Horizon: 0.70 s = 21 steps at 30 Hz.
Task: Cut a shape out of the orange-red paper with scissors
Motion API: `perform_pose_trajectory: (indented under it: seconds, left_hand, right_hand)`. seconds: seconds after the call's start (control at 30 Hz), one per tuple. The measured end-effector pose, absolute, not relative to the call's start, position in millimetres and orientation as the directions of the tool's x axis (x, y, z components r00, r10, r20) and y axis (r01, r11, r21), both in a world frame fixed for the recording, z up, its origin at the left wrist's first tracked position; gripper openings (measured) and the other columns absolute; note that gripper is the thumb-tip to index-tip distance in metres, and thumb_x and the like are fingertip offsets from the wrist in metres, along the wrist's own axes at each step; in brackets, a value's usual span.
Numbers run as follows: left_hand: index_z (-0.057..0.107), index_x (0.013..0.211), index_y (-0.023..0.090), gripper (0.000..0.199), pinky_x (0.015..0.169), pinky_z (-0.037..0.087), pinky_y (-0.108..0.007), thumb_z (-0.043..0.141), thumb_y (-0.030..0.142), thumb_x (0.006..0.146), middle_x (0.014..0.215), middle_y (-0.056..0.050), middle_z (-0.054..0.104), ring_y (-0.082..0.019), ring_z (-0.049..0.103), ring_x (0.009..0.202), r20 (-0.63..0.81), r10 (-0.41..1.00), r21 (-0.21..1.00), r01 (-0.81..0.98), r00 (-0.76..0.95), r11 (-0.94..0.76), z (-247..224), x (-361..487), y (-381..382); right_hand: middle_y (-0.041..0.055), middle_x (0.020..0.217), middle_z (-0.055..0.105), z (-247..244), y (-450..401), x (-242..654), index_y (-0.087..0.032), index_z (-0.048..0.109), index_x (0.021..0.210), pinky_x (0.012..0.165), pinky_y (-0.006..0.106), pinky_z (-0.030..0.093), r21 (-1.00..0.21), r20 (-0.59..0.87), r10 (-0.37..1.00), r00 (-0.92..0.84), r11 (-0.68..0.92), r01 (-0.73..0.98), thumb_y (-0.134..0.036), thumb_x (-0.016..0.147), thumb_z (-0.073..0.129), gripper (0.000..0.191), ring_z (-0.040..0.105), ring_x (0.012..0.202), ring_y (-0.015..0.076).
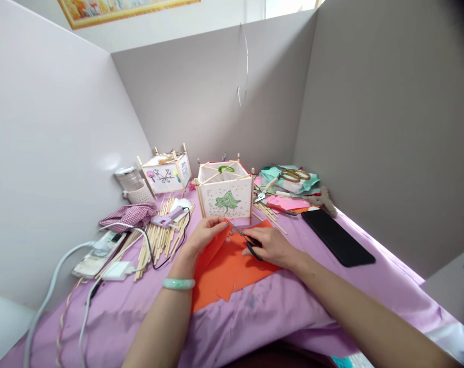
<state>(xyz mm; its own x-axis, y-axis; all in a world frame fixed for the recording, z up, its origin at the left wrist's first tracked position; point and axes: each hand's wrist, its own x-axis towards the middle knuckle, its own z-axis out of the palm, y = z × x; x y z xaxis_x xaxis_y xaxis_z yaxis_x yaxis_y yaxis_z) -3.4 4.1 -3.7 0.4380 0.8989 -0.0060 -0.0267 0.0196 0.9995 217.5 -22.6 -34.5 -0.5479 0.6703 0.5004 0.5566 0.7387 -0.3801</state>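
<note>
My left hand [207, 233] pinches the upper edge of a sheet of orange paper [220, 278], lifting part of it off the cloth. In my right hand [270, 246] is a pair of scissors [255, 248] with black handles, fingers through the loops. The blades point up and left, touching the orange paper close to my left fingertips. Along its lower edge the paper has a jagged notch. Just behind my hands stands a square lantern [226, 197] of sticks and white panels, a green leaf drawn on its front.
Wooden sticks [160, 235], a purple glue gun [168, 219], a jar [134, 184], a power strip [97, 255] and cables lie left. A second lantern [166, 174] stands behind. Right are a black phone [337, 237], pliers [280, 207] and gold-handled scissors [293, 175]. Grey panels [216, 102] enclose the table.
</note>
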Motion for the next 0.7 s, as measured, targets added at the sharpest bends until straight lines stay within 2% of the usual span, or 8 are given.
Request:
perform_pose_trajectory:
  seconds: [0.7]
  left_hand:
    - [0.061, 0.079, 0.012, 0.026, 0.062, 0.048, -0.025, 0.067, 0.036, 0.071, 0.068, -0.004, 0.066, -0.014, 0.062, 0.058, 0.000, 0.900, 1.000, -0.021, 0.435, 0.009, -3.8, -3.9, 3.7]
  right_hand:
    - [0.0075, 0.095, 0.068, -35.9, -22.1, 218.9, -0.019, 0.061, 0.109, 0.070, 0.025, 0.045, -0.371, 0.512, 0.671, -0.535, 0.735, 0.567, -0.052, 0.077, 0.060, 0.046, 0.063, 0.081, 0.0185]
